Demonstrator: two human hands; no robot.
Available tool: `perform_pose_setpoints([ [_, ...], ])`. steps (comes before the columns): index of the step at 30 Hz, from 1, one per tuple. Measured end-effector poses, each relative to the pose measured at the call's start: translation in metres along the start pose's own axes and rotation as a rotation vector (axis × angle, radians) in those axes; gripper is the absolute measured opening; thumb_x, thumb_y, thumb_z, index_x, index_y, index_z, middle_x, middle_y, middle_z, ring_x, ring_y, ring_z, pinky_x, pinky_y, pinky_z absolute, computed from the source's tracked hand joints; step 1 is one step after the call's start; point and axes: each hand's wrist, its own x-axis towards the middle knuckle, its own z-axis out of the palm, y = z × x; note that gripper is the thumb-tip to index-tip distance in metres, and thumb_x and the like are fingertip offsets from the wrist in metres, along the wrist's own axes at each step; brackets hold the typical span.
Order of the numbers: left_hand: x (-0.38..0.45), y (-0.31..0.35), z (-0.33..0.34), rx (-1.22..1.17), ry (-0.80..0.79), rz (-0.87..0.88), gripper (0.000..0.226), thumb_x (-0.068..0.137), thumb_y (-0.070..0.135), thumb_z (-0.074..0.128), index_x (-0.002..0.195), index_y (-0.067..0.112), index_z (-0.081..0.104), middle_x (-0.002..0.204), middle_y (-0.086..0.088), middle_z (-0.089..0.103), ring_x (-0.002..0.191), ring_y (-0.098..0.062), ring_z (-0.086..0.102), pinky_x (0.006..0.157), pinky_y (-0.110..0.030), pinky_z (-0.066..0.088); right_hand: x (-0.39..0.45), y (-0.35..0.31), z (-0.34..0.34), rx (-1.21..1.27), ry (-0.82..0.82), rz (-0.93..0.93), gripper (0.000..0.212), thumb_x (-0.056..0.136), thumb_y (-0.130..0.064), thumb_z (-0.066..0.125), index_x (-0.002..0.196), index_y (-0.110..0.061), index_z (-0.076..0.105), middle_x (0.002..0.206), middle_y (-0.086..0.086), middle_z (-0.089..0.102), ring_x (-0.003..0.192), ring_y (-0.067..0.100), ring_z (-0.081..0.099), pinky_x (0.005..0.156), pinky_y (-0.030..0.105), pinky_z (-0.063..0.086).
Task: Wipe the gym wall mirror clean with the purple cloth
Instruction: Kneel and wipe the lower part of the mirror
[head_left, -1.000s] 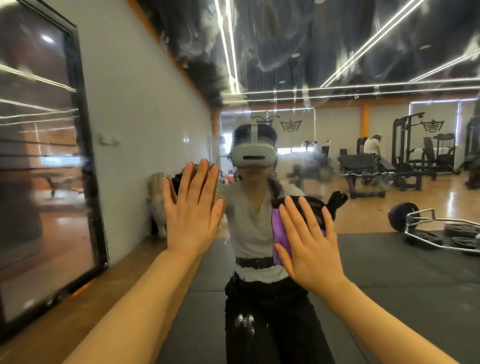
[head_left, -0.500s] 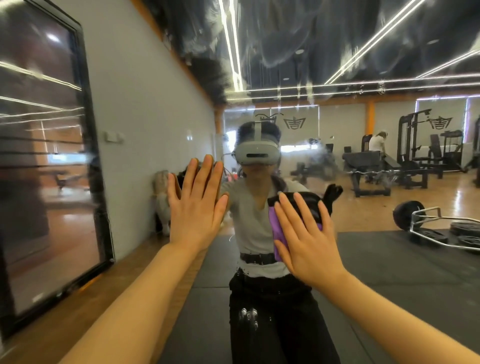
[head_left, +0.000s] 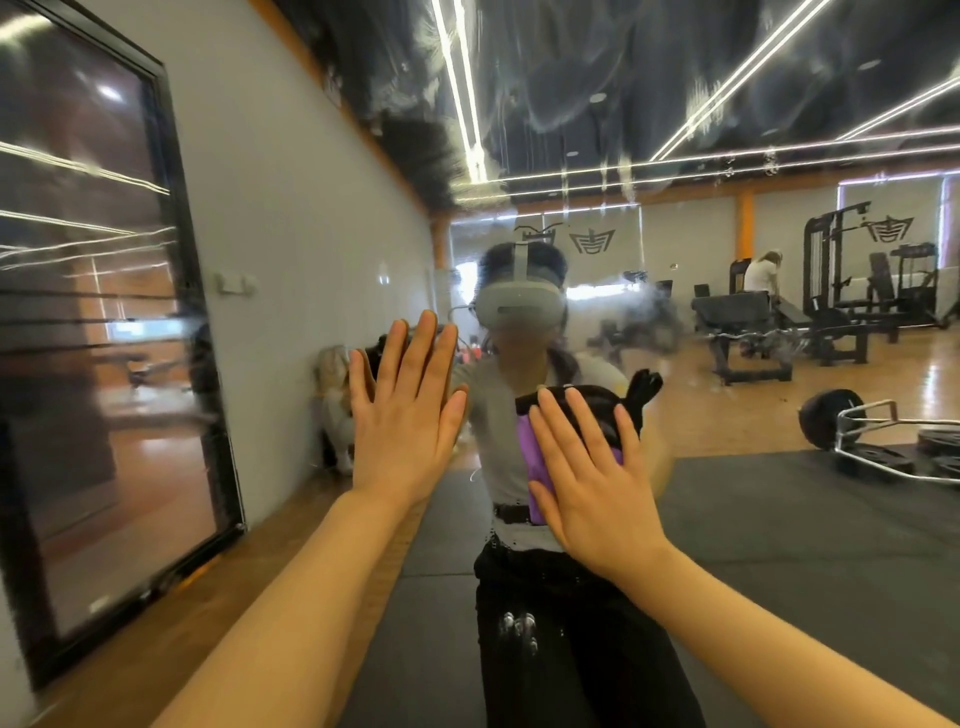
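Against large gym wall mirror (head_left: 675, 156): right hand (head_left: 592, 478) flat, fingers straight, pressing purple cloth (head_left: 530, 457) onto glass mid-height. Left hand (head_left: 405, 410) flat, bracing beside it. Smears, droplets above; most unwiped.

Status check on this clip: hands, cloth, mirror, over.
Left hand open, flat on the mirror. Right hand open, pressing the purple cloth to the glass. Smears and droplets on the upper glass. Nothing in the way.

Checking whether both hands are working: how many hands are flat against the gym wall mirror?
2: the bare left hand flat on the glass, left of centre; the right hand pressing the purple cloth beside it.
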Motion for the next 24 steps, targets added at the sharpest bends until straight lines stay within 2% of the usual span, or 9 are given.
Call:
perform_pose_setpoints([
  [4,0.000,0.000,-0.001,-0.019,0.001,-0.006,0.058,0.103,0.041,0.025,0.156,0.019,0.020,0.165,-0.004,0.017,0.152,-0.022,0.007,0.119,-0.060,0.007,0.046,0.019,-0.005,-0.005,0.029,-0.018,0.069,0.099,-0.045,0.037,0.157,-0.011,0.022,0.165,0.008,0.017,0.153,0.028,0.015,0.121,0.055,0.009],
  [7,0.000,0.000,0.000,-0.024,0.008,-0.009,0.058,0.103,0.041,0.025,0.156,0.020,0.019,0.165,-0.003,0.016,0.152,-0.022,0.007,0.120,-0.058,0.004,0.092,0.033,-0.013,-0.001,0.044,0.002,0.070,0.099,-0.045,0.040,0.158,-0.010,0.024,0.165,0.009,0.021,0.152,0.029,0.016,0.120,0.056,0.011],
  [10,-0.001,0.000,0.000,-0.027,0.005,-0.011,0.058,0.103,0.041,0.024,0.157,0.018,0.021,0.165,-0.003,0.015,0.153,-0.021,0.005,0.120,-0.055,0.001,0.096,0.031,-0.014,-0.001,0.054,0.009,0.069,0.099,-0.043,0.039,0.158,-0.010,0.024,0.165,0.010,0.022,0.152,0.030,0.016,0.121,0.056,0.010],
  [15,0.000,0.000,0.001,0.019,0.007,-0.011,0.058,0.105,0.043,0.020,0.157,0.019,0.021,0.165,-0.002,0.013,0.152,-0.020,0.003,0.121,-0.046,-0.008,0.036,0.020,-0.006,-0.095,-0.047,-0.337,0.067,0.100,-0.044,0.033,0.158,-0.011,0.023,0.165,0.010,0.014,0.153,0.030,0.009,0.121,0.055,0.006],
  [17,-0.001,0.000,0.002,0.032,0.013,-0.013,0.058,0.105,0.044,0.018,0.157,0.019,0.021,0.165,-0.002,0.013,0.152,-0.019,0.003,0.121,-0.046,-0.009,0.040,0.031,-0.008,-0.094,-0.053,-0.410,0.068,0.100,-0.046,0.032,0.157,-0.011,0.026,0.164,0.010,0.016,0.153,0.028,0.010,0.122,0.054,0.004],
  [19,-0.001,0.000,0.003,0.019,0.022,-0.011,0.058,0.104,0.042,0.022,0.157,0.019,0.021,0.165,-0.001,0.013,0.153,-0.019,0.003,0.121,-0.048,-0.007,0.066,0.046,-0.015,-0.106,-0.026,-0.342,0.071,0.097,-0.049,0.032,0.156,-0.010,0.027,0.163,0.010,0.018,0.152,0.028,0.014,0.121,0.053,0.007],
  [22,0.000,0.000,0.003,0.011,0.049,-0.017,0.057,0.103,0.041,0.026,0.156,0.020,0.021,0.165,0.000,0.013,0.153,-0.018,0.004,0.121,-0.052,-0.002,0.113,0.070,-0.028,-0.087,0.014,-0.098,0.073,0.097,-0.051,0.032,0.156,-0.008,0.027,0.164,0.012,0.023,0.152,0.031,0.019,0.120,0.054,0.011],
  [24,-0.001,0.001,0.004,0.035,0.062,-0.006,0.058,0.103,0.041,0.026,0.156,0.020,0.021,0.164,0.000,0.015,0.152,-0.018,0.005,0.121,-0.050,-0.002,0.120,0.072,-0.030,-0.047,0.020,-0.032,0.071,0.099,-0.050,0.031,0.157,-0.008,0.027,0.164,0.012,0.023,0.152,0.032,0.018,0.121,0.056,0.012],
])
